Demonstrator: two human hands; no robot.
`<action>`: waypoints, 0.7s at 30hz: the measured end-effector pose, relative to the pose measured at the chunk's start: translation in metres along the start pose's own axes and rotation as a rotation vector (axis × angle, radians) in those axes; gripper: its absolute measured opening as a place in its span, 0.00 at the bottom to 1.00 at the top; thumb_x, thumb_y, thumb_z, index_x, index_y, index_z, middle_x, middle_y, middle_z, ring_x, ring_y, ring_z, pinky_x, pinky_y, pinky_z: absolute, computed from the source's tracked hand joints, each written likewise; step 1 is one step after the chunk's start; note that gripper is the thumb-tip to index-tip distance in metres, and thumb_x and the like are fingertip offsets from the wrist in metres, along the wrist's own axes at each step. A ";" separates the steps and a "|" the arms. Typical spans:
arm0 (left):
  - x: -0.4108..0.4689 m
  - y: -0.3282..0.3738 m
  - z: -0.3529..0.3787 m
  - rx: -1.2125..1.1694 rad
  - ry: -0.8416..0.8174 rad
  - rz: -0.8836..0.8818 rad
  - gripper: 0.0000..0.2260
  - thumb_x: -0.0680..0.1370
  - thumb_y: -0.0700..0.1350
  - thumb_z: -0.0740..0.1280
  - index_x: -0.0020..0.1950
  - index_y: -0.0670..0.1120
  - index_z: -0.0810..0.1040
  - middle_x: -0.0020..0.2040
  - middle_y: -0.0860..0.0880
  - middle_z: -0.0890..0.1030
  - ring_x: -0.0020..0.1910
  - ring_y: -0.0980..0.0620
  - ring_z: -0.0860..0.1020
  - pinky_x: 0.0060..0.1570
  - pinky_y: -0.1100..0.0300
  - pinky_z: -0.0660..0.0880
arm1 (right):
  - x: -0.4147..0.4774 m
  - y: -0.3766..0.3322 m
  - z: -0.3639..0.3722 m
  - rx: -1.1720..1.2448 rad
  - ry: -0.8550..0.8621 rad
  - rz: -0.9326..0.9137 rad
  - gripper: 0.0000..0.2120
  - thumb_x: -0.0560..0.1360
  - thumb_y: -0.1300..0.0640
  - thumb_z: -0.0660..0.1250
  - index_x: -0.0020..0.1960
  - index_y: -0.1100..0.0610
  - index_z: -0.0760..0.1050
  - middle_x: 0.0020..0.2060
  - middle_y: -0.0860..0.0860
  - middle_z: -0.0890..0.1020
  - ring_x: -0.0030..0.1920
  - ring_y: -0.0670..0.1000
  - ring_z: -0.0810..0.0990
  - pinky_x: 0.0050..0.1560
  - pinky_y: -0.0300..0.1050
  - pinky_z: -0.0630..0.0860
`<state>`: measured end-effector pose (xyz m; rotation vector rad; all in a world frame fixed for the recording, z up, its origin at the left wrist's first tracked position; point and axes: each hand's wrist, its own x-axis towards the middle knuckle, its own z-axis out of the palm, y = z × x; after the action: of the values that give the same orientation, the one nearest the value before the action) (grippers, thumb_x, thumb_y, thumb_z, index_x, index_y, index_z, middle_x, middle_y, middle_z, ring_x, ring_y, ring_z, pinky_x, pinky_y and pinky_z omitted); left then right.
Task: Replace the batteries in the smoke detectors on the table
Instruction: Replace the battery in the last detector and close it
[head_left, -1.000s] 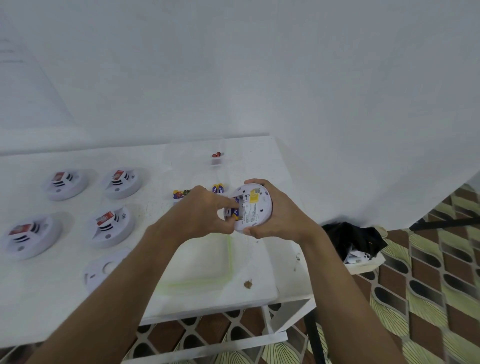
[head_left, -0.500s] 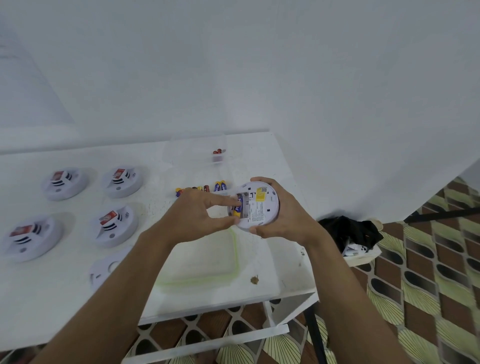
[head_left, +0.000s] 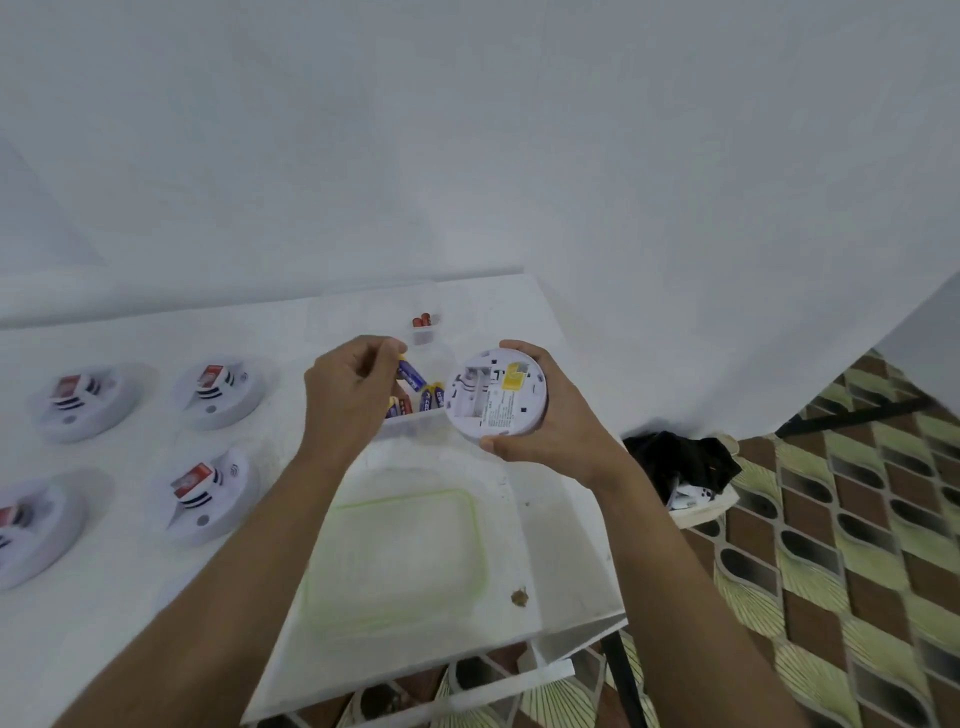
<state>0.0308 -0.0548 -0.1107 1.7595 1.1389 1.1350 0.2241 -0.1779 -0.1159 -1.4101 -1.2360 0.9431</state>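
White table (head_left: 130, 613): its front edge runs along the bottom of the view under both forearms. Its right edge slants away toward the far corner, with patterned floor (head_left: 831, 597) beyond.
Green-rimmed tray (head_left: 395, 561): clear and flat, between the two forearms near the right front corner. A brown speck (head_left: 519, 597) lies just beside its right rim.
Open room: a narrow strip of tabletop shows between tray and right edge, and a broader band between tray and the detectors at left.
Four detectors (head_left: 202, 493): in two rows of two at left, domes up, well apart from both hands. The nearest-left one is cut by the frame.
Black cloth (head_left: 680, 462): on a low pale surface just off the right edge.
Right hand (head_left: 550, 421): grips the held detector (head_left: 496, 395) above the table, thumb on the near rim, fingers curled round the far rim. The detector's back faces the camera, showing a yellow label and bare white bay slots.
Left hand (head_left: 353, 400): pinches a blue battery (head_left: 410, 374) between thumb and fingertips, just left of the held detector and apart from it.
Battery box (head_left: 415, 415): clear, on the table below and between the hands, holding more cells.
Small cup (head_left: 425, 325): clear, with red-tipped cells, near the far edge.
Far edge: meets the white wall (head_left: 467, 130).
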 end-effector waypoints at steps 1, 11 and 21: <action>0.008 -0.002 0.000 0.097 -0.058 -0.002 0.10 0.81 0.47 0.63 0.46 0.47 0.83 0.36 0.52 0.84 0.33 0.54 0.82 0.37 0.61 0.78 | 0.003 0.000 0.000 -0.001 0.014 -0.001 0.42 0.63 0.65 0.79 0.73 0.53 0.64 0.63 0.45 0.77 0.63 0.42 0.77 0.55 0.41 0.79; 0.059 -0.028 0.018 0.834 -0.597 0.035 0.22 0.81 0.51 0.63 0.32 0.39 0.73 0.30 0.42 0.74 0.27 0.50 0.69 0.27 0.62 0.62 | 0.030 -0.003 0.000 -0.037 0.058 0.000 0.42 0.63 0.61 0.80 0.72 0.50 0.65 0.64 0.46 0.77 0.62 0.43 0.78 0.51 0.39 0.80; 0.074 -0.032 0.020 0.907 -0.669 0.069 0.22 0.82 0.52 0.60 0.40 0.36 0.81 0.37 0.42 0.82 0.30 0.49 0.76 0.32 0.60 0.71 | 0.055 0.001 0.003 -0.074 0.053 0.024 0.41 0.66 0.67 0.80 0.72 0.51 0.65 0.62 0.44 0.77 0.60 0.37 0.77 0.60 0.42 0.79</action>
<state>0.0565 0.0224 -0.1254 2.5744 1.2265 -0.0643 0.2312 -0.1230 -0.1146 -1.5013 -1.2278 0.8791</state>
